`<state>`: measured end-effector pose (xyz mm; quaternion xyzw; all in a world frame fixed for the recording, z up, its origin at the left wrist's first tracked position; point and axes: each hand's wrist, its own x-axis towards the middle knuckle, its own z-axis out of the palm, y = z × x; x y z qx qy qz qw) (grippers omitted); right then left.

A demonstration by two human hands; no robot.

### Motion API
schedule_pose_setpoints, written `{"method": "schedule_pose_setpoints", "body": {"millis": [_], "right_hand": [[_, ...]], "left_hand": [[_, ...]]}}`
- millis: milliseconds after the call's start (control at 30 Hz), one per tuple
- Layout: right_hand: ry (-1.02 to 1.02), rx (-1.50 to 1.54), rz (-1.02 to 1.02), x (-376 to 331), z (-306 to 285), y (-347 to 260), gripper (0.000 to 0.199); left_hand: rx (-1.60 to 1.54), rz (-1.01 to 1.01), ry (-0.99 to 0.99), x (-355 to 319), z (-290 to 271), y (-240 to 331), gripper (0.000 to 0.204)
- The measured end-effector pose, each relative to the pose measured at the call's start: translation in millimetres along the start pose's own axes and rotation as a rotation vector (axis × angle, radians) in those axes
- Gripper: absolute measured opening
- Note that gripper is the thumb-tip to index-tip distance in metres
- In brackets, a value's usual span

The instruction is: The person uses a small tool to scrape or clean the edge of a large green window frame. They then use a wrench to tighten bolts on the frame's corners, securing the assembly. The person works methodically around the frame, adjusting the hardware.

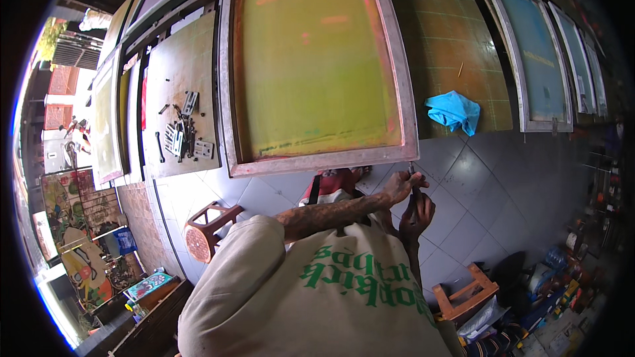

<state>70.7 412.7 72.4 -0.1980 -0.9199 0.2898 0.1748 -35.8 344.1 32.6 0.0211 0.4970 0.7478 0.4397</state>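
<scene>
- Closest to the camera is the person's own beige shirt (317, 297) with green lettering, filling the lower middle of the view.
- Beyond it, both forearms reach forward to the lower right corner of a metal-framed printing screen (317, 66) with yellow-green mesh, which lies on a long table.
- Left hand (400, 187) is curled with its fingertips pinched around the upper part of a thin dark tool (413, 178) just under the frame's corner.
- Right hand (417, 215) sits just below, fingers bent around the same tool or close against it; how firmly it grips I cannot tell.
- Judging by the hands, the step in hand looks like work on that frame corner, perhaps a fastener; the next move likely calls for a steady twist or push with the tool kept against the frame.
- A blue cloth (454, 112) lies on the gridded board (456, 46) to the right, well apart from the hands.
- Loose metal parts (182, 132) lie on the board to the left.
- No open container shows near the hands; the crates (466, 294) on the floor are too blurred to tell their contents.
</scene>
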Motion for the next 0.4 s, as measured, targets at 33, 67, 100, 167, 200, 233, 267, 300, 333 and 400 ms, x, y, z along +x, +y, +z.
{"method": "schedule_pose_setpoints", "body": {"millis": [33,67,100,167,200,233,267,300,333,400], "right_hand": [[0.039,-0.038,-0.053,1.9,-2.4,-3.2,0.028],[0.032,-0.135,-0.103,1.3,-6.1,-2.0,0.025],[0.061,-0.072,-0.019,-1.5,-6.8,-4.9,0.025],[0.115,0.049,0.148,-14.3,-11.5,-6.8,0.026],[-0.05,0.255,0.277,-23.0,-15.9,8.5,0.03],[-0.198,0.432,0.436,-31.6,-20.6,22.8,0.036],[-0.316,0.776,0.58,-27.2,-19.1,29.1,0.039],[-0.435,1.122,0.719,-25.1,-16.8,33.8,0.043],[-0.519,1.564,1.219,-16.4,-15.2,42.4,0.054],[-0.497,1.47,1.096,-19.5,-4.9,51.5,0.055]], "left_hand": [[0.001,-0.002,0.046,0.5,5.0,0.1,0.05],[-0.032,-0.001,0.05,2.6,6.4,-6.8,0.05],[-0.065,0.006,0.061,7.1,5.2,-15.8,0.05],[-0.115,0.023,0.058,11.2,0.5,-24.3,0.05],[-0.129,0.029,0.042,10.0,1.6,-21.6,0.049],[-0.144,0.034,0.027,8.9,2.2,-18.8,0.048],[-0.13,-0.009,0.036,7.5,4.1,-12.0,0.047],[-0.116,-0.053,0.044,5.6,6.0,-5.4,0.045],[-0.103,-0.096,0.053,3.2,7.0,1.2,0.043],[-0.128,-0.126,0.039,0.5,5.9,11.4,0.04]]}}
